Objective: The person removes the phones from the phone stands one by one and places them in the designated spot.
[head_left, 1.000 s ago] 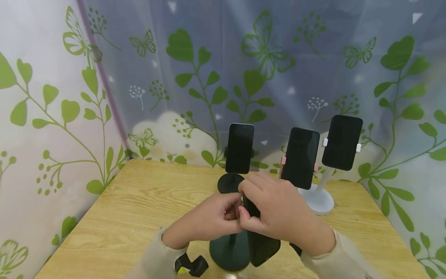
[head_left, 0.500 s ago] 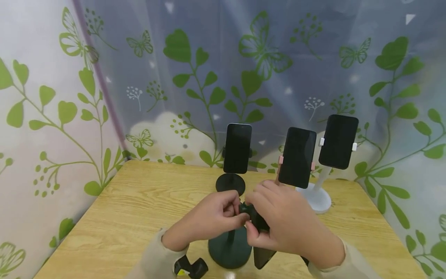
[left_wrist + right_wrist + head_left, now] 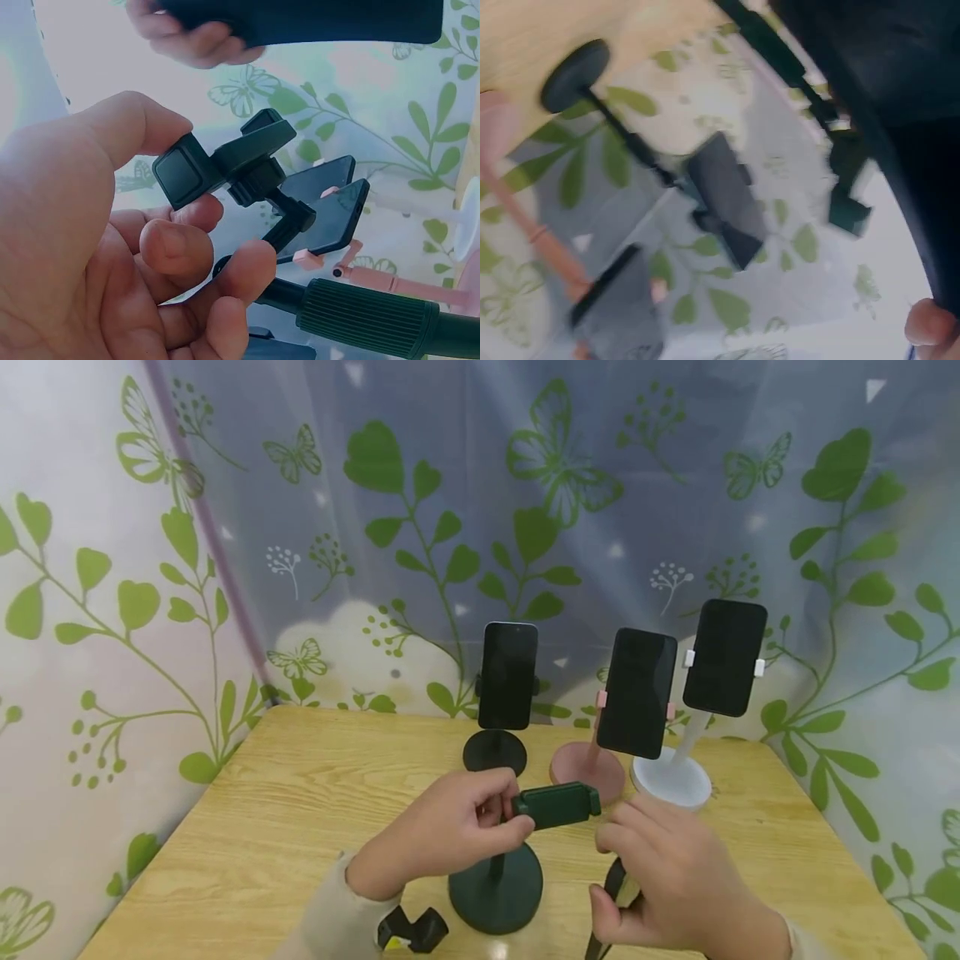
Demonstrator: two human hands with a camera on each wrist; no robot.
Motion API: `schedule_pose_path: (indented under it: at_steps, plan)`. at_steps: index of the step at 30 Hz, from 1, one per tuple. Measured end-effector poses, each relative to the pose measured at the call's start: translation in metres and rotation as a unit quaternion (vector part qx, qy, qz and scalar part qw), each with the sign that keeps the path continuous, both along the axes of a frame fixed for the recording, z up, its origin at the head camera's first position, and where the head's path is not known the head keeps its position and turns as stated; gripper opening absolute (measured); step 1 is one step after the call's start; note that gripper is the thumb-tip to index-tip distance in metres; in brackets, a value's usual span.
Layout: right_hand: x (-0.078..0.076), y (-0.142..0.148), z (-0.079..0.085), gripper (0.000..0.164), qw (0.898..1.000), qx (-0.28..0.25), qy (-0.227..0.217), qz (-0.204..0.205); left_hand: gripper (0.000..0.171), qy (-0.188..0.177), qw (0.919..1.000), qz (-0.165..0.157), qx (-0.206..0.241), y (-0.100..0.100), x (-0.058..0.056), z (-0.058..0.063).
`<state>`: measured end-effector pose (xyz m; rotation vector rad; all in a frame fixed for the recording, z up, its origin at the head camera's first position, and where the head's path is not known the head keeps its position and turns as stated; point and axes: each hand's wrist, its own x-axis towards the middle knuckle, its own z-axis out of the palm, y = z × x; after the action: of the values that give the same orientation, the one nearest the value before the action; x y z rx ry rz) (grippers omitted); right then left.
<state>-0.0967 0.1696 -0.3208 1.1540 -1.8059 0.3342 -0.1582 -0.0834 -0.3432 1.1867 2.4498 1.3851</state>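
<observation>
In the head view, my left hand point(image 3: 457, 818) pinches one end of the clamp point(image 3: 558, 805) on a dark green phone stand. The stand's round base point(image 3: 495, 893) rests on the wooden table. The left wrist view shows thumb and index finger on the clamp's end block point(image 3: 181, 171), above the ribbed green pole point(image 3: 367, 316). No phone sits in this clamp. To the right, my right hand point(image 3: 667, 868) grips a dark phone point(image 3: 613, 881), seen nearly edge-on and apart from the clamp. The same phone point(image 3: 885, 75) looms large in the right wrist view.
Behind the hands stand a black phone stand point(image 3: 495, 753), a pink one point(image 3: 577, 768) and a white one point(image 3: 675, 781), each holding a phone. A small black piece point(image 3: 412, 931) with a yellow mark is by my left wrist. Leaf-patterned cloth hangs behind the table.
My right hand has drawn the phone away from the green clamp, down and to the right. The clamp now shows fully. My left hand has stayed on its end.
</observation>
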Motion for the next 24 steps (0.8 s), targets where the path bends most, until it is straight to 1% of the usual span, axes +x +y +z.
schedule_pose_path:
  at_steps: [4,7,11,17,20,24]
  plan:
    - [-0.001,0.016,-0.007,0.036,1.0,0.003,0.019,-0.017,0.009,0.021,0.9998,-0.001,0.003,0.001,-0.002,0.0]
    - [-0.003,0.027,-0.013,0.037,0.999,0.005,0.03,-0.032,0.011,0.029,0.9996,-0.001,0.005,0.001,-0.003,0.0]
    - [-0.006,0.042,-0.025,0.038,0.998,0.006,0.03,-0.055,0.012,0.038,0.9993,0.005,0.005,0.002,-0.002,0.0]
    - [-0.011,0.064,-0.047,0.038,0.993,0.019,-0.009,-0.116,0.012,0.044,0.9989,0.012,-0.005,0.002,-0.002,-0.001]
    - [-0.013,0.071,-0.056,0.037,0.988,0.037,-0.037,-0.148,0.011,0.048,0.9987,0.015,-0.011,0.002,-0.002,-0.001]
    - [-0.015,0.08,-0.064,0.036,0.977,0.066,-0.084,-0.182,0.011,0.047,0.9986,0.019,-0.017,0.002,-0.001,-0.001]
